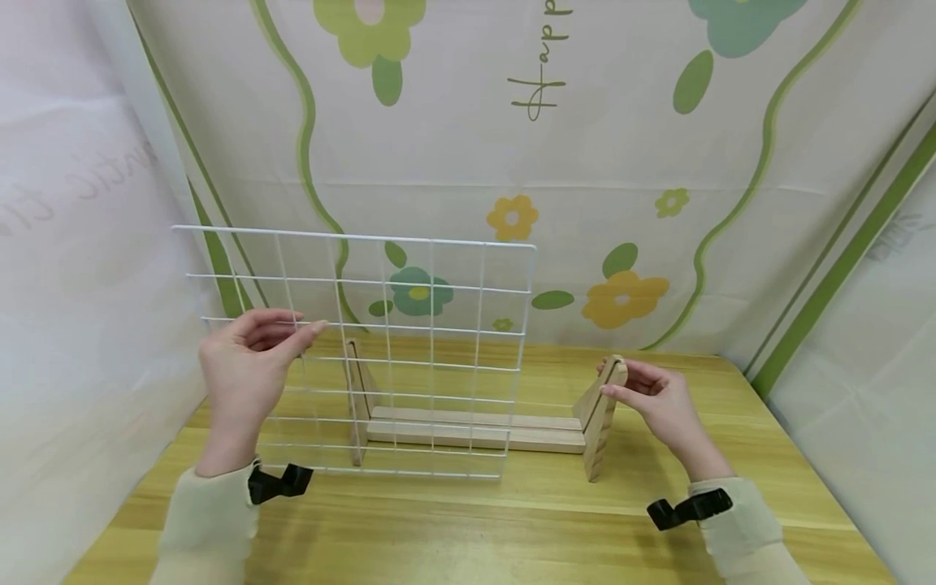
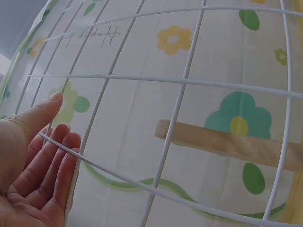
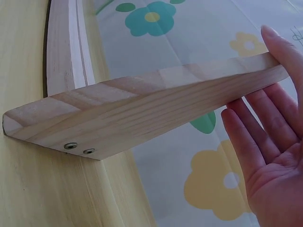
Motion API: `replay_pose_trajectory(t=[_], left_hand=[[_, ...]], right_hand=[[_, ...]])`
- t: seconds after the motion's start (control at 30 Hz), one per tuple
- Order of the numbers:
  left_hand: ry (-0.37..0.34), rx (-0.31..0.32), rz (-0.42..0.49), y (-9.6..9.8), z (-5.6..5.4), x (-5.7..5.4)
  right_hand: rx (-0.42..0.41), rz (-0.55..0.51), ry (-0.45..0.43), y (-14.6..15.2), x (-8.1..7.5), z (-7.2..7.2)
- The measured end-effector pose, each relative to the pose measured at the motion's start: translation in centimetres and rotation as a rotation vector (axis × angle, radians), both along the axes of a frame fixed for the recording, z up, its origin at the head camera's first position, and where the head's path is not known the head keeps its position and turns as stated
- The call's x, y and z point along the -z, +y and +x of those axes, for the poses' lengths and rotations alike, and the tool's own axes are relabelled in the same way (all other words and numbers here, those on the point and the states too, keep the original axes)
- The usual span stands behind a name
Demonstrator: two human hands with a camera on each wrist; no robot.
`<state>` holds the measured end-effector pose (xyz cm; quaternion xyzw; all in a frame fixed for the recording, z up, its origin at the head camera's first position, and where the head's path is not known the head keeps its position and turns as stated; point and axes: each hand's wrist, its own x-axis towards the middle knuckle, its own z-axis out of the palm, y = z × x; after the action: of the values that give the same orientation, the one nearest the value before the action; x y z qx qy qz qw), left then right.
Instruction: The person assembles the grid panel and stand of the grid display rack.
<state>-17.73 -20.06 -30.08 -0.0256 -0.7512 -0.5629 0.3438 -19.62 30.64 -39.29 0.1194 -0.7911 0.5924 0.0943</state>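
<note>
A white wire grid panel [image 1: 431, 329] stands upright at the left, in front of part of a wooden stand [image 1: 541, 439]. My left hand [image 1: 244, 374] holds the panel by its wires near the left side, thumb and fingers around them in the left wrist view. The stand has a long base and two slanted end pieces, and the left end piece [image 1: 357, 406] shows through the mesh. With thumb and fingertips, my right hand [image 1: 661, 406] pinches the top of the right end piece [image 1: 603, 418]. Two metal screw heads [image 3: 71, 145] sit low on that piece's outer face.
The stand rests on a yellowish wood-grain table [image 1: 439, 536]. Behind it hangs a pale cloth [image 1: 585, 154] printed with flowers and green wavy lines. More pale cloth encloses the left side [image 1: 66, 268] and right side [image 1: 877, 325].
</note>
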Motion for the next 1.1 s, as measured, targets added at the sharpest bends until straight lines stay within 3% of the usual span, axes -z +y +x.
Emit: replay_pose_trajectory(t=[1.1], left_hand=[[-0.018, 0.026, -0.040, 2.2, -0.5, -0.7]], right_hand=[[0.101, 0.044, -0.011, 0.1, 0.1, 0.3]])
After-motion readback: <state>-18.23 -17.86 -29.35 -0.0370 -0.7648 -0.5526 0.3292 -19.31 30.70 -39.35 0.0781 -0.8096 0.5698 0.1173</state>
